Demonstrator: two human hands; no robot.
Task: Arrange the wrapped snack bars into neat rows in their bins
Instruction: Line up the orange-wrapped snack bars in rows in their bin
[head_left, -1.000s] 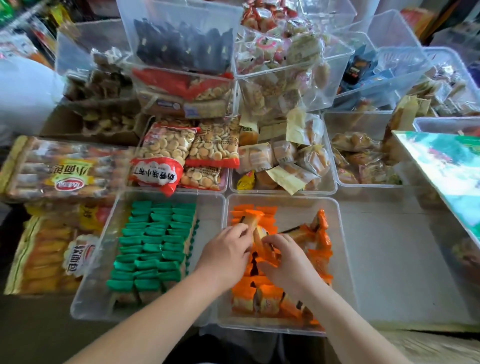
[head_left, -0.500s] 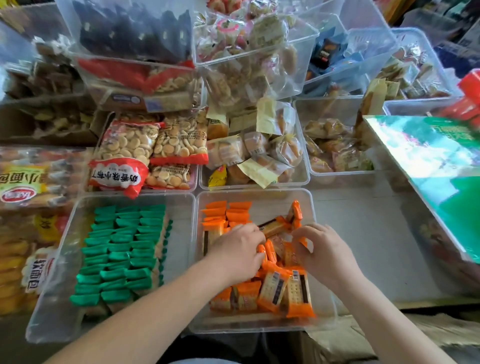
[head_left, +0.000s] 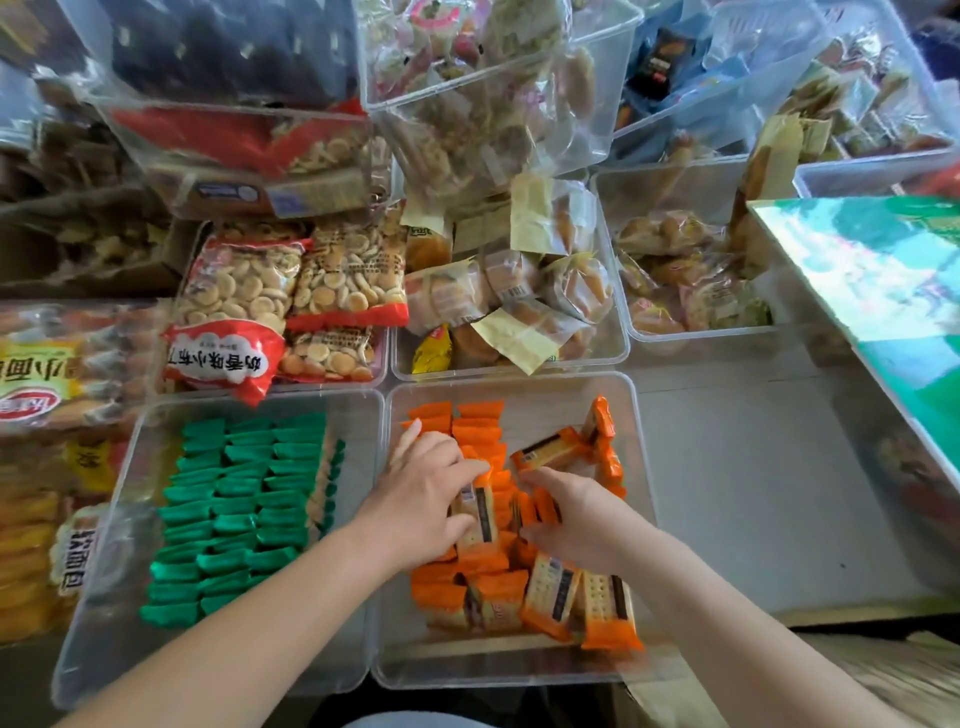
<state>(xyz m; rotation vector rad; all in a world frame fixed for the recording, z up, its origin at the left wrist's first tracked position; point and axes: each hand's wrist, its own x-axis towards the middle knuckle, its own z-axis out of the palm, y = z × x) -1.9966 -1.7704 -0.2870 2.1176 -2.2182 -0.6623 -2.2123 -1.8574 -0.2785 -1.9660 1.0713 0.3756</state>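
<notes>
Though jumbled, orange bars (head_left: 480, 519) between hands (head_left: 423, 499) (head_left: 579, 519)

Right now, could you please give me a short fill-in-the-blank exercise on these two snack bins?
1. Both the left hand and the right hand are in the bin of ___ bars.
2. The tidy bars in the other bin are ___.
3. The hand nearer the tidy bars is the ___ one.
Missing words: orange; green; left.
</notes>
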